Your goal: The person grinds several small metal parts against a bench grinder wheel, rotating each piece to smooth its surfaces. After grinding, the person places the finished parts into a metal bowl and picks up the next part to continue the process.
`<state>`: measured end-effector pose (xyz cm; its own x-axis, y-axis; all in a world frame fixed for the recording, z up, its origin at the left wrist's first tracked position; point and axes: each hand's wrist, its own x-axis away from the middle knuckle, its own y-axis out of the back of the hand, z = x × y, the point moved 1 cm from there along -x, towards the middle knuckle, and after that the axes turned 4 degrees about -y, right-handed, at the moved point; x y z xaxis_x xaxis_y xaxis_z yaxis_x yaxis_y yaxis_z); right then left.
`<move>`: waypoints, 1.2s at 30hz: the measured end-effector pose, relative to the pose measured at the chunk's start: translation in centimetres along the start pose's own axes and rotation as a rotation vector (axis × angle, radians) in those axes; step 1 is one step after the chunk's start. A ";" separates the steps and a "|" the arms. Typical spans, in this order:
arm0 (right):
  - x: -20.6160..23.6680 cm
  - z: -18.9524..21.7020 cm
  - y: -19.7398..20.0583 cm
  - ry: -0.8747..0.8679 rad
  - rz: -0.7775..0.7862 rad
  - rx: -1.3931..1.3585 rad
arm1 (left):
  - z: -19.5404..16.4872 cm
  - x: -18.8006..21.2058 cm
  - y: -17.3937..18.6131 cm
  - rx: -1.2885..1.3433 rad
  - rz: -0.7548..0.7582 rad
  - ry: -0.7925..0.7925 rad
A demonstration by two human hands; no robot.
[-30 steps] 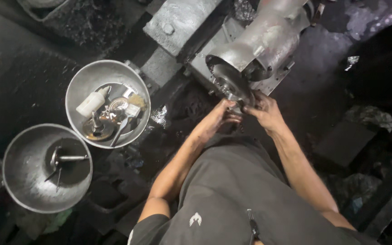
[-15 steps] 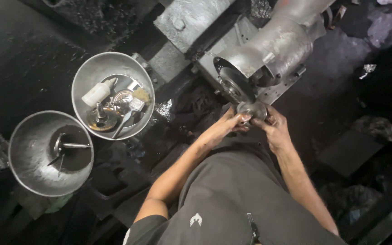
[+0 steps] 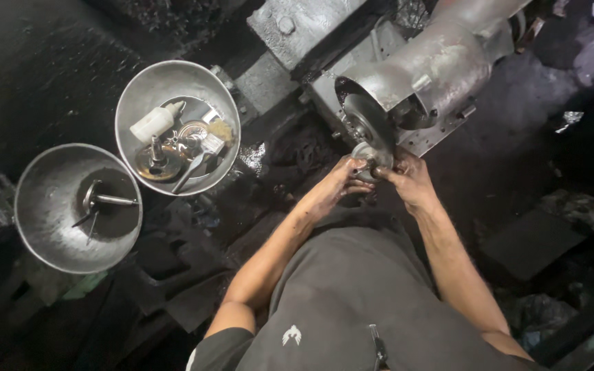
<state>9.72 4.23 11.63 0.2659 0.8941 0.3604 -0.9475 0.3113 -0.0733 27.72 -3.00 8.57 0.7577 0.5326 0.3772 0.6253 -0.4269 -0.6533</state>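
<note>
A: What's in hand?

B: Small round metal part [image 3: 366,155], at the lower edge of the machine's dark disc [image 3: 364,124]. Both hands on it. Left hand [image 3: 335,185] comes in from below-left, fingers curled and pinching the part's near side. Right hand [image 3: 408,180] has it from the right, fingers closed around the rim. Part is just in front of the disc — can't tell if they touch.

A: The machine?

B: Grey cast metal housing [image 3: 434,65], tilted, bolted to a plate base [image 3: 434,134]. Flat grey block [image 3: 297,24] with a bolt head just to its upper left.

A: Surface, room?

B: Black, oily, grimy floor [image 3: 49,75] all round. Dim. Dark scrap and crumpled bits to the right [image 3: 579,213].

A: Containers?

B: Two round steel bowls, left of the hands, well apart from them. Upper bowl [image 3: 139,89] holds a white squeeze bottle [image 3: 154,122], a brush [image 3: 197,159], a spindle standing on a rusty disc [image 3: 154,156] and other small metal pieces. Lower-left bowl [image 3: 42,227] holds a single metal piece with thin prongs [image 3: 97,205]. The bowls' rims sit just beside each other.

A: Anything in the way?

B: The person's own dark-grey shirt [image 3: 352,302] fills the lower middle of the view — hides the ground under the forearms.
</note>
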 end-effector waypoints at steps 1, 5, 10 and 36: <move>-0.3 0.0 0.0 0.018 0.014 0.010 | 0.1 -0.1 0.2 -0.002 -0.014 0.004; -1.1 1.1 0.3 -0.079 0.012 0.080 | 0.0 0.0 0.0 -0.057 -0.025 0.061; 1.0 3.3 1.9 -0.090 0.048 0.141 | -0.9 0.5 -2.1 -0.007 0.064 0.106; -0.2 0.7 0.2 0.044 -0.050 -0.008 | -2.1 -0.2 -1.7 0.077 0.032 0.072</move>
<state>9.38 3.90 12.19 0.3204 0.8905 0.3229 -0.9314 0.3583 -0.0639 26.85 -3.93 11.01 0.7903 0.4644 0.3997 0.5863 -0.3839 -0.7133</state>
